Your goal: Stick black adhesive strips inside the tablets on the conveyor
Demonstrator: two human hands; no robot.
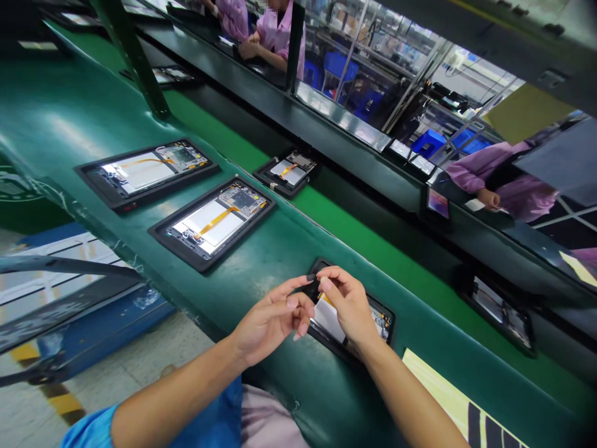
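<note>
My left hand (275,317) and my right hand (347,305) meet above an open tablet (380,317) lying in a black tray on the green bench. The fingertips of both hands pinch a small dark part (311,284) between them, over the tablet's left end. The white battery and an orange flex cable of the tablet show under my right hand. My right wrist covers much of the tablet.
Two more open tablets in trays (214,221) (144,171) lie to the left on the green bench (69,118). Another tray (289,172) rides the conveyor lane behind. People in pink coats (504,177) (275,31) work across the line. A blue cart (84,311) stands lower left.
</note>
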